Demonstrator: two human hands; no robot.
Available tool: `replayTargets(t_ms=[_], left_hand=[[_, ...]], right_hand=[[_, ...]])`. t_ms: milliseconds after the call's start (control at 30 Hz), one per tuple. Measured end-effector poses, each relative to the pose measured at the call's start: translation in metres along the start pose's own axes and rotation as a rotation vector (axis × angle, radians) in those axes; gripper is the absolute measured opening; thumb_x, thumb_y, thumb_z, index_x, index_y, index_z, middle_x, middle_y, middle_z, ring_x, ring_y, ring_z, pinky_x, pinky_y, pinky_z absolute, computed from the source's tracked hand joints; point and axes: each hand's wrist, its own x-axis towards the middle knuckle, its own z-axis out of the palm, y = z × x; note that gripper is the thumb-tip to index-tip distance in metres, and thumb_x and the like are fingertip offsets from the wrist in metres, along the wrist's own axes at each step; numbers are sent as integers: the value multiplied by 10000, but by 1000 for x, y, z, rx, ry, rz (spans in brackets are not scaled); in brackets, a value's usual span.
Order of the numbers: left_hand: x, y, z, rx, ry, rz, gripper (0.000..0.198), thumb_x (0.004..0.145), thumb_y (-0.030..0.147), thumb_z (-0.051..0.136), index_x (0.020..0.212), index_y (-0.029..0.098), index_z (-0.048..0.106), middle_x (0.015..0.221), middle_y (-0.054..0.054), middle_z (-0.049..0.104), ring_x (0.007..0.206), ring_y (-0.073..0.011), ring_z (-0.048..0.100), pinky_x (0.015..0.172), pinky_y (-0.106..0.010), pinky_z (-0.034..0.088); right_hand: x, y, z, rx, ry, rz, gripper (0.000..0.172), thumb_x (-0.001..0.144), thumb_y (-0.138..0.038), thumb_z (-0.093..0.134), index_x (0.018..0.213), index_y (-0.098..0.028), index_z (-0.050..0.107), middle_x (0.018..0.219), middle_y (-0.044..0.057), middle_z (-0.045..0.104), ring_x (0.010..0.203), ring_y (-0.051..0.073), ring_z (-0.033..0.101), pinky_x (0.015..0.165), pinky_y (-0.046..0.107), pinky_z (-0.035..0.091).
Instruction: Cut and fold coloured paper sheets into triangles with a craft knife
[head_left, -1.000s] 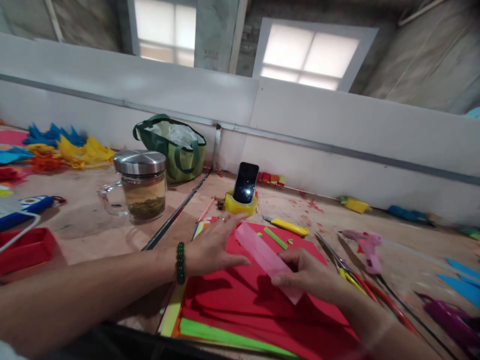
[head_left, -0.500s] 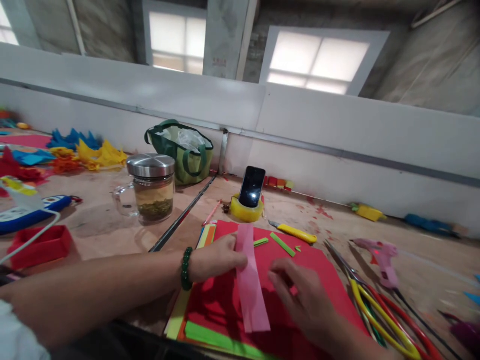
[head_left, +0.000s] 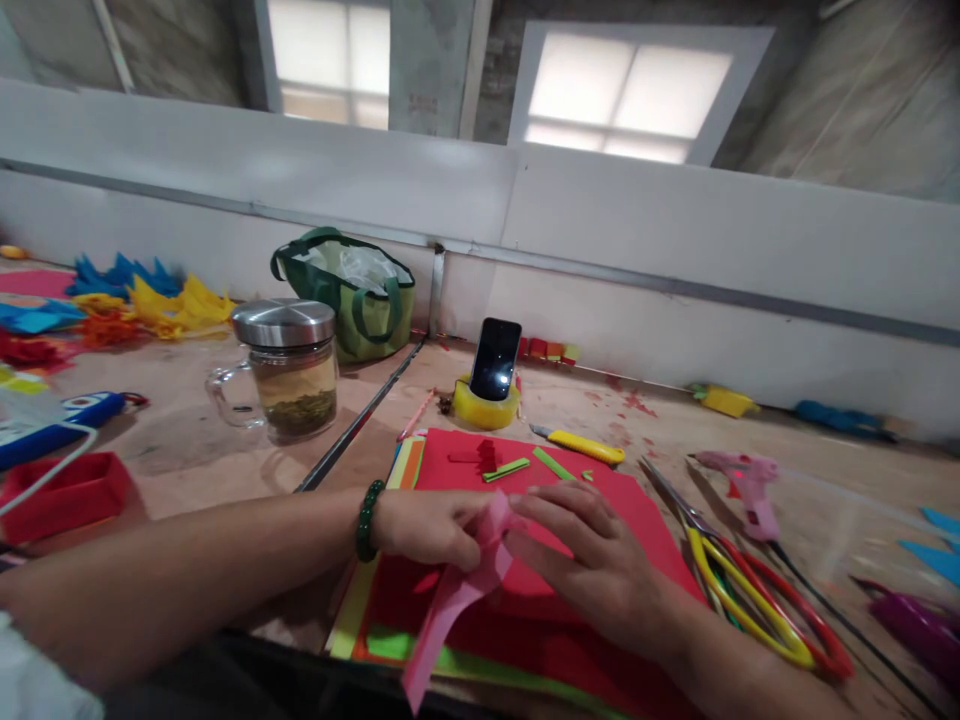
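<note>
A pink felt-like strip (head_left: 442, 625) is bent over at its upper end, and its long tail hangs down to the lower left past the front edge of the stack. My left hand (head_left: 431, 525), a green bead bracelet (head_left: 369, 520) at its wrist, is closed on the strip between thumb and fingers. From the right, my right hand (head_left: 600, 570) has its thumb and fingertips at the bent end, pinching it. Beneath both hands lies a stack of coloured sheets, topped by a red sheet (head_left: 637, 510). Small green strips (head_left: 553, 463) and a dark red fringed scrap (head_left: 487, 457) rest on it.
A yellow utility knife (head_left: 585, 445), scissors (head_left: 720, 560) and a pink glue gun (head_left: 746, 485) lie right of the stack. Behind it, a phone (head_left: 495, 358) leans in a tape roll (head_left: 486, 408). A glass tea mug (head_left: 289, 375) and a green bag (head_left: 375, 310) stand left.
The strip was lying straight with only my left hand on it; now it is bent and slanted lower left. My right hand has moved up to its end. The fringed red scrap has come into sight.
</note>
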Motion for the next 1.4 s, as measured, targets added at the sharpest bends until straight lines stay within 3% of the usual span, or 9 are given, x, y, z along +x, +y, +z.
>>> replayTargets(t_ms=[133,333,400,500,633,767,900,1100,1400], left_hand=[[0,-4,-13,217,306,33,386,723,143,565,1103,170,503,667,69,470,505,-65,390,470,-175,298],[-6,-5,-12,1044,626,147,326,779,109,551,1097,169,588,968,-63,610,864,-190,568,769,-308,450],[-11,0,0,1289,600,263,306,808,115,540,1101,176,603,1018,-81,596,921,-211,555,798,-325,446],[-16,5,19,1466,366,280,217,908,274,495,1056,178,621,915,-67,620,835,-209,564,744,-327,460],[-15,7,31,1440,320,15,407,892,514,490,1001,145,623,963,-105,620,863,-244,569,738,-351,477],[-15,8,29,1412,340,-120,290,953,271,389,852,162,638,907,-84,621,824,-207,569,714,-310,456],[-18,12,19,1303,368,-180,262,922,224,417,791,181,640,845,-49,634,754,-173,572,678,-279,420],[-16,19,-7,990,419,-319,176,858,291,511,758,202,625,705,17,636,645,-125,544,573,-229,347],[-16,18,-9,947,471,-374,170,809,300,549,683,187,570,639,30,584,605,-115,501,540,-227,314]], right_hand=[[-11,2,-5,-64,-42,-15,214,919,-108,468,917,-168,673,913,58,708,891,186,593,797,335,485],[-30,5,4,107,-424,69,242,900,-53,409,894,-136,636,878,107,684,823,192,604,716,310,508],[-32,5,6,168,-475,154,227,884,-46,425,898,-138,633,878,109,681,826,188,607,708,294,509],[-31,7,5,258,-548,276,188,876,-76,464,896,-147,637,860,97,676,828,190,608,702,291,508],[-28,12,3,395,-613,408,211,909,-118,462,976,-166,655,916,74,679,840,184,604,728,301,502],[-33,23,5,620,-569,513,233,955,-233,459,1006,-220,686,1025,42,682,932,149,606,837,272,477],[-42,32,13,788,-529,752,246,932,-345,501,904,-202,699,939,36,698,867,144,625,797,253,484],[-41,35,23,620,-594,1031,292,866,-415,536,768,-176,672,729,36,667,665,166,583,596,277,434],[-38,36,30,474,-639,1150,278,801,-445,579,671,-201,609,639,10,632,610,159,551,540,264,377]])
